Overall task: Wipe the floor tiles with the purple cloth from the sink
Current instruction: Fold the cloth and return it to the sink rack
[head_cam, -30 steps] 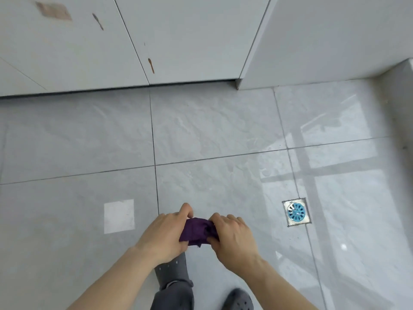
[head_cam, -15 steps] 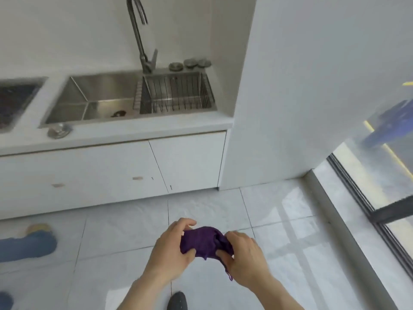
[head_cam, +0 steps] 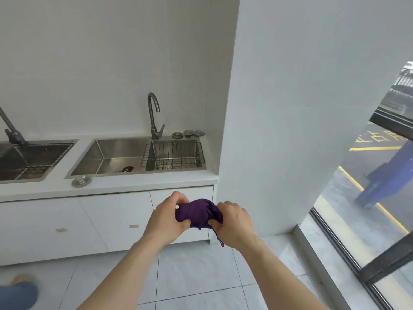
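The purple cloth [head_cam: 198, 212] is bunched up between both hands, held in the air in front of the white cabinet doors. My left hand [head_cam: 166, 218] grips its left end and my right hand [head_cam: 234, 222] grips its right end; a thin loop of the cloth dangles below the right hand. The grey floor tiles [head_cam: 196, 274] lie below my forearms. The steel sink [head_cam: 111, 156] sits in the white counter beyond the hands, with a wire basket [head_cam: 174, 154] in its right half and a small dark object on its bottom.
A curved tap [head_cam: 154, 117] rises behind the sink, with round metal plugs [head_cam: 188, 133] beside it. A second sink [head_cam: 31, 159] is at the left. A white wall column [head_cam: 290, 108] stands to the right, then a floor-level window [head_cam: 366, 198]. Someone's blue-trousered leg [head_cam: 17, 294] shows at the bottom left.
The view has lifted from the floor tiles to the counter and sink. Both hands kept hold of the bunched cloth and rose with it to cabinet height.
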Tool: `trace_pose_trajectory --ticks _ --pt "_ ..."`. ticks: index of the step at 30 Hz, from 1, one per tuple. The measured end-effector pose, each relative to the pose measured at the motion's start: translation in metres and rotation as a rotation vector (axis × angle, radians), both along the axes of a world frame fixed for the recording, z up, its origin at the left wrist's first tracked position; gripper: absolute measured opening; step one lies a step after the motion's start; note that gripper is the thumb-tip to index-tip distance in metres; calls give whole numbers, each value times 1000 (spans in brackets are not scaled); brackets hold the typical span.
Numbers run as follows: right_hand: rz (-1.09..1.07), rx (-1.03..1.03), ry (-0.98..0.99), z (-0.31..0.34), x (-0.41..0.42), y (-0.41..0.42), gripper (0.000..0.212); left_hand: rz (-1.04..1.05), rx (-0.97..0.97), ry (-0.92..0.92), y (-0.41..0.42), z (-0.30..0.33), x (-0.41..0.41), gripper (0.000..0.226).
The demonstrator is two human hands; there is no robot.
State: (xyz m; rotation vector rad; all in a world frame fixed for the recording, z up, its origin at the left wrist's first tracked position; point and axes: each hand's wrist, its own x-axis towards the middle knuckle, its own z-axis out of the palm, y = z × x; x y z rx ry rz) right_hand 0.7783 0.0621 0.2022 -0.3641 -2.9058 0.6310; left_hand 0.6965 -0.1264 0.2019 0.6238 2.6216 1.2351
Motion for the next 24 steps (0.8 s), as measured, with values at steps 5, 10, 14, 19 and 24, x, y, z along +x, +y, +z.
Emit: trace_pose_trajectory --ticks 5,10,14,19,24 --pt "14 19 55 28 -31 2 24 13 30 58 -1 27 -32 47" --pt "-12 17 114 46 -78 -1 22 23 83 95 -5 45 -81 46" --pt "-4 22 159 63 -129 -10 25 21 132 133 -14 56 -130 46" --pt "-6 61 200 78 -200 -30 21 21 166 162 -33 70 -199 49" --pt "-10 85 234 81 -263 -52 17 43 202 181 -53 70 -263 49"
